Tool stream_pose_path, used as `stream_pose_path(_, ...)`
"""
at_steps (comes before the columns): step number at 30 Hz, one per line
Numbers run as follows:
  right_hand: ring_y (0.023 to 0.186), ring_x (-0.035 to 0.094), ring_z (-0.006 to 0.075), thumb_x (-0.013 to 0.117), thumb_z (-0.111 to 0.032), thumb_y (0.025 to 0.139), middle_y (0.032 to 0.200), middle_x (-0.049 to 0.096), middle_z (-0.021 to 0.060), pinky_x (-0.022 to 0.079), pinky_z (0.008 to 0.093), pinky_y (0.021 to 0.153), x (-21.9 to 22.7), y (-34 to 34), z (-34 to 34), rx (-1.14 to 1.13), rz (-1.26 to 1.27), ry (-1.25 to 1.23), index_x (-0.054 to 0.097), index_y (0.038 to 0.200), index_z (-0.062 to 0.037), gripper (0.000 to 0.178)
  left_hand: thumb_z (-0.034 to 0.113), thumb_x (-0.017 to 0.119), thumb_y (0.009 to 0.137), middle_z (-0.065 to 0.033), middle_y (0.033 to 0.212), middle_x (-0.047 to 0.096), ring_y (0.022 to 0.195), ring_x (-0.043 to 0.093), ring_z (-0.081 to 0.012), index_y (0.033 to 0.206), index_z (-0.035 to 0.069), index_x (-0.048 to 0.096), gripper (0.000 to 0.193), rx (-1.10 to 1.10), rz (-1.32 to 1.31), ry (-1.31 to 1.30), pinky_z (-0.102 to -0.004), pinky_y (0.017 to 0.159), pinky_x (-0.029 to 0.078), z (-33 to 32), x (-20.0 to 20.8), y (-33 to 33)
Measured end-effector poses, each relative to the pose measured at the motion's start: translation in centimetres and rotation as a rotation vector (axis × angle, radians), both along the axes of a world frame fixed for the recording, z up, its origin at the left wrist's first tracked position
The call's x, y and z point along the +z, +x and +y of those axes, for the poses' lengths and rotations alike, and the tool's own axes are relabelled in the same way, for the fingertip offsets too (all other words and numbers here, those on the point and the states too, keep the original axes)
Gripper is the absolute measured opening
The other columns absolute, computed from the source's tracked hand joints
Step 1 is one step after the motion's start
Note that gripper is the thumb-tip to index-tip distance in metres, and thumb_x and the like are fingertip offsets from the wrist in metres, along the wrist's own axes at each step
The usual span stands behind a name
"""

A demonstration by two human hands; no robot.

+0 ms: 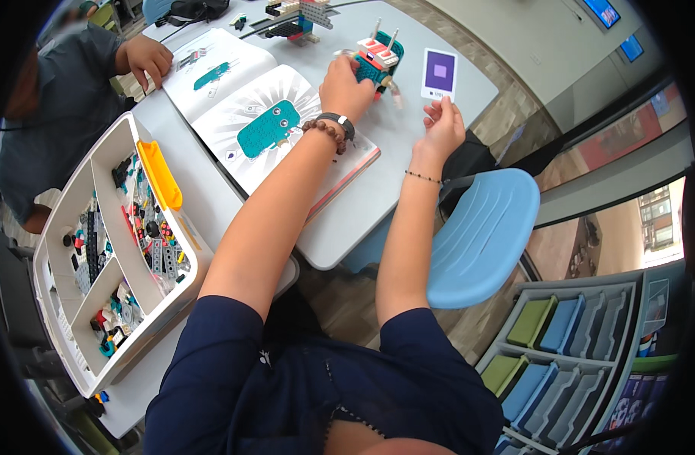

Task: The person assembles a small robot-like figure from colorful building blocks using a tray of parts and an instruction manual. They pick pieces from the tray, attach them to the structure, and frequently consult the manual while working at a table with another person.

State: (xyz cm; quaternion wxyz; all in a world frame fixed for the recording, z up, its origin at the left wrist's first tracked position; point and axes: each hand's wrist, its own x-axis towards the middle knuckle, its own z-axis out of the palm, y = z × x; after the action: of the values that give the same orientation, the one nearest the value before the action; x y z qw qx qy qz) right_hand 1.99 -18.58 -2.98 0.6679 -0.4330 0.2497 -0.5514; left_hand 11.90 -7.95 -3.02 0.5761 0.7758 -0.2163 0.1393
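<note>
My left hand (346, 89), with a watch band and a beaded bracelet at its wrist, grips a teal, white and coral brick-built figure (379, 54) that stands on the table. Its fingertips are partly hidden against the figure's side. In my right hand (442, 130), the thumb and fingers pinch the lower edge of a white card (439, 73) with a purple panel, held up over the table's right side. Beneath my left forearm lies an open booklet (211, 163) picturing a teal figure.
A white compartment tray (97, 171) with a yellow latch holds loose bricks at the left. Another person's hand (145, 61) rests by the booklet. A second brick build (302, 19) stands at the far edge. Right are a blue chair (487, 235) and a drawer rack (571, 318).
</note>
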Motion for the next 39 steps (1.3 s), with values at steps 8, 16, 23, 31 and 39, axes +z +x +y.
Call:
stream_pose_path(8,0.058,0.057,0.0098,0.060,-0.014,0.082,0.067,0.060,0.0046,0.039,0.0191,0.050,0.3,-0.1,1.6,-0.028,-0.060,-0.422,0.056,0.077,-0.0017,0.014,0.007,0.055,0.065,-0.0165,0.093,0.054,0.086,0.052,-0.0343,0.095,0.002,0.051,0.031,-0.116,-0.195,0.080,-0.0410,0.077,0.041,4.1,1.6,-8.4)
stream_pose_path(16,0.055,0.058,0.0118,0.064,-0.013,0.078,0.063,0.061,0.0058,0.043,0.0213,0.051,2.0,0.4,7.1,-0.122,0.115,-0.902,0.057,0.072,-0.0025,0.015,0.010,0.058,0.065,-0.0090,0.089,0.049,0.082,0.048,-0.0255,0.091,0.004,0.050,0.028,-0.657,-0.224,0.452,-0.0397,0.082,0.037,19.1,2.5,-23.5)
stream_pose_path(23,0.054,0.061,0.0178,0.063,-0.023,0.076,0.058,0.062,0.0048,0.045,0.0274,0.051,2.4,4.5,8.4,-0.168,0.661,-1.237,0.063,0.067,-0.0083,0.017,0.005,0.057,0.074,-0.0104,0.089,0.056,0.085,0.055,-0.0249,0.093,0.004,0.055,0.019,-0.814,0.387,0.289,-0.0319,0.075,0.044,33.8,5.3,-22.3)
stream_pose_path(31,0.054,0.061,0.0194,0.062,-0.028,0.076,0.060,0.063,0.0055,0.045,0.0302,0.053,2.4,5.9,6.7,-0.253,0.735,-1.001,0.063,0.068,-0.0069,0.023,-0.001,0.055,0.078,-0.0101,0.089,0.058,0.082,0.058,-0.0168,0.094,0.000,0.056,0.016,-0.840,0.747,0.094,-0.0279,0.076,0.046,39.6,3.0,-21.7)
stream_pose_path(39,0.053,0.060,0.0169,0.063,-0.028,0.076,0.061,0.063,0.0056,0.045,0.0279,0.052,1.5,6.3,5.4,-0.289,0.661,-0.940,0.064,0.069,-0.0052,0.024,-0.002,0.048,0.085,-0.0093,0.095,0.057,0.090,0.056,-0.0151,0.104,-0.001,0.052,0.019,-0.898,0.996,0.025,-0.0278,0.082,0.045,40.5,2.3,-20.9)
